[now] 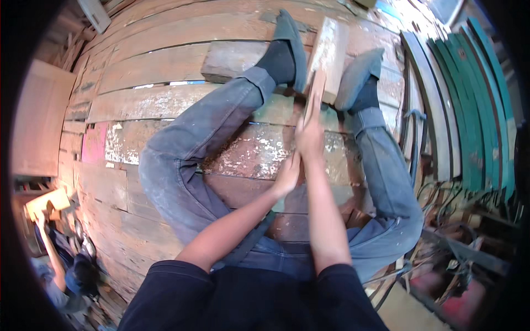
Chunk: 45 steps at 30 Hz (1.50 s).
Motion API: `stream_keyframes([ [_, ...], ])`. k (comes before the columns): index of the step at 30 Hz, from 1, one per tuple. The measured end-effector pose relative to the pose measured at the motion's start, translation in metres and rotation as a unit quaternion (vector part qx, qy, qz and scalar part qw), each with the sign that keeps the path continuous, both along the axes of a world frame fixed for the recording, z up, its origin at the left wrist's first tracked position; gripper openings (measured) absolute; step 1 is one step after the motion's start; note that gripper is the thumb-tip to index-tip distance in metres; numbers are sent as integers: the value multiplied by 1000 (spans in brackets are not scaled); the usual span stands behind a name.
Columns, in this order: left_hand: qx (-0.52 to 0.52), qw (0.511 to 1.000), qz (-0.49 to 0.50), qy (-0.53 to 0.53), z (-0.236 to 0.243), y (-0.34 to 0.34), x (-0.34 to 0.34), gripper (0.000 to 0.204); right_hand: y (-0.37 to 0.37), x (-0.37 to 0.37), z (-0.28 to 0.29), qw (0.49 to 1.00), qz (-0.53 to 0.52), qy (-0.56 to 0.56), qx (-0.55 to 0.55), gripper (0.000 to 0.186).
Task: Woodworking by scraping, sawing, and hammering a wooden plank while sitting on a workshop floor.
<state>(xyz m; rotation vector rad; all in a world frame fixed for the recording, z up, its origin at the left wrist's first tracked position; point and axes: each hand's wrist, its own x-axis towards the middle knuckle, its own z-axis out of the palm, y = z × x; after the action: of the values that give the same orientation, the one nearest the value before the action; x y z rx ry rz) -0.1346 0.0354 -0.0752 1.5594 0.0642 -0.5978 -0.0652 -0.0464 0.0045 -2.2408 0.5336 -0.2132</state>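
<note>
A long, narrow wooden stick (316, 98) runs away from me between my legs, its far end over a thick wooden block (331, 54). My right hand (311, 138), a little blurred, is closed round the middle of the stick. Closer to my body, my left hand (287, 174) is closed at its near end. The block lies on the floor between my two shoes, with patches of flaking white on its top. Whether the stick touches the block or hovers just above it, I cannot tell.
I sit on a worn plank floor (154, 60), legs bent apart. Another wooden block (229, 58) lies by my left foot. Green and grey boards (464, 105) are stacked at right, near cables and clutter. At lower left, another person (58, 276) holds a lit wooden piece (48, 203).
</note>
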Motion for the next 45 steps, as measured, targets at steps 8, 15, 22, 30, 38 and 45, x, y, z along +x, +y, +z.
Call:
stream_keyframes([
  [8, -51, 991, 20, 118, 45, -17, 16, 57, -21, 23, 5, 998, -2, 25, -55, 75],
  [15, 69, 990, 45, -117, 28, -26, 0, 53, -27, 15, 1, 997, 25, -50, -51, 74],
  [22, -28, 1000, -14, 1, 47, -23, 48, 57, -33, 53, 3, 998, 25, 28, -58, 77],
  [30, 0, 976, 106, -193, 14, -26, 24, 55, -17, 28, 0, 999, 42, -13, -33, 79],
  [38, -12, 1000, 13, 7, 45, 13, 5, 61, 0, 17, -9, 999, 40, -15, -30, 77],
  [45, 6, 995, 62, -82, 58, -18, 30, 64, -21, 34, 11, 998, 28, -26, -48, 77],
])
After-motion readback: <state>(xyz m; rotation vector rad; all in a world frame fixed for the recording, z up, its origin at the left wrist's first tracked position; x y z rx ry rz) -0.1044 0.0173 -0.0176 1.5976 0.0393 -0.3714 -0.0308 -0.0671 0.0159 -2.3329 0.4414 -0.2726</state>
